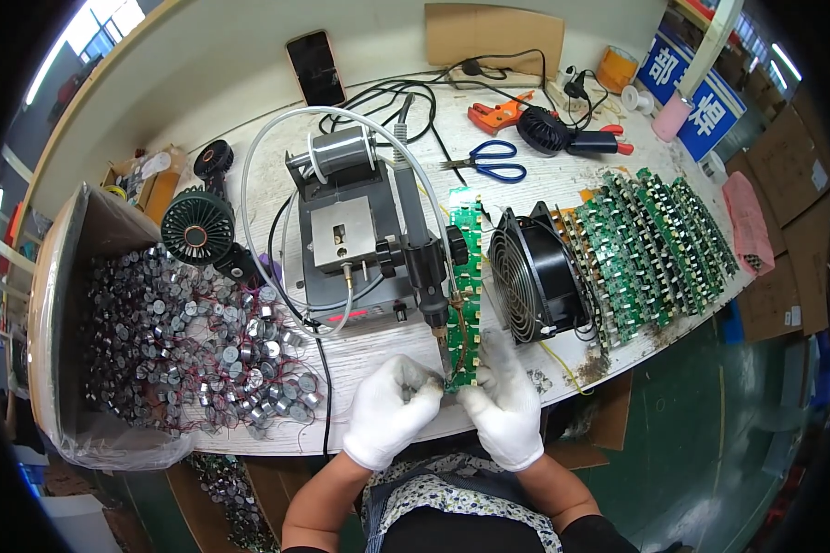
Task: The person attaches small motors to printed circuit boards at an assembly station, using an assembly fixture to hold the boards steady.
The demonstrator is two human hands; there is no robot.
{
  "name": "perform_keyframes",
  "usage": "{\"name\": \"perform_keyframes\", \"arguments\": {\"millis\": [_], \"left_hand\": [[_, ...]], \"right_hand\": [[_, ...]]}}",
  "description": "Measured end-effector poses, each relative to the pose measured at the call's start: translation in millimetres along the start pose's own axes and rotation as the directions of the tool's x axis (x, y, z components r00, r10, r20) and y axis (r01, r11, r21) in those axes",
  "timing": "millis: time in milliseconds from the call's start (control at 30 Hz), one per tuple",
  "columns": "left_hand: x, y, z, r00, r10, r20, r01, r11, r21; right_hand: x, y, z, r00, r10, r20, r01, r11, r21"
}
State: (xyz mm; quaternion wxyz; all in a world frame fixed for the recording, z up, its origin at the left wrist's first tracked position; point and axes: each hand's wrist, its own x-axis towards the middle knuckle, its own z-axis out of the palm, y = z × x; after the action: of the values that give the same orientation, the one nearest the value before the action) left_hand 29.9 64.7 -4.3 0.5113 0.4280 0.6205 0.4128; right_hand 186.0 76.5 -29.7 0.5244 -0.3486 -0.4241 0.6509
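A long green circuit board strip (467, 318) lies lengthwise in front of me, under a soldering iron (421, 267) held in a stand with its tip pointing down. My left hand (392, 412), in a white glove, is closed beside the iron's tip, fingertips pinched together; what they hold is too small to make out. My right hand (507, 410), also gloved, grips the near end of the strip, thumb at its edge. Its upper fingers are blurred. Reddish wires run along the strip. Left of the iron stands the solder feeder (341, 235), carrying a solder spool (339, 152).
On the left, a plastic-lined box (60, 323) holds many small wired motors (194, 341). A black fan (530, 276) stands right of the strip, beside rows of green boards (646, 253). Blue-handled scissors (500, 166), an orange tool (500, 114), small handheld fans (195, 228) and a phone (315, 69) lie farther back.
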Motion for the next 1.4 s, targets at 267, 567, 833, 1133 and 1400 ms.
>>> {"name": "perform_keyframes", "arguments": {"millis": [267,567,833,1133,1400], "left_hand": [[6.6,6.0,-6.8,0.994,0.012,0.113,-0.026,0.992,0.124],[10.6,11.8,-7.5,0.988,0.022,0.156,-0.043,0.990,0.137],[9.8,15.8,-6.3,0.981,0.130,0.144,-0.159,0.963,0.215],[9.6,15.6,-5.0,0.990,0.019,0.142,-0.050,0.975,0.217],[10.0,0.6,-7.5,0.985,-0.021,0.172,-0.001,0.992,0.126]], "right_hand": [[-4.1,0.5,-2.6,0.998,0.011,0.054,-0.010,1.000,-0.007],[-5.3,0.5,-4.3,0.998,-0.007,0.059,0.006,1.000,0.010],[-4.1,-1.6,-1.8,0.995,-0.073,0.068,0.076,0.996,-0.046],[-8.6,5.9,-2.1,1.000,0.031,-0.007,-0.031,0.998,-0.053],[-9.2,-0.5,0.1,0.997,0.067,-0.035,-0.070,0.993,-0.092]]}}
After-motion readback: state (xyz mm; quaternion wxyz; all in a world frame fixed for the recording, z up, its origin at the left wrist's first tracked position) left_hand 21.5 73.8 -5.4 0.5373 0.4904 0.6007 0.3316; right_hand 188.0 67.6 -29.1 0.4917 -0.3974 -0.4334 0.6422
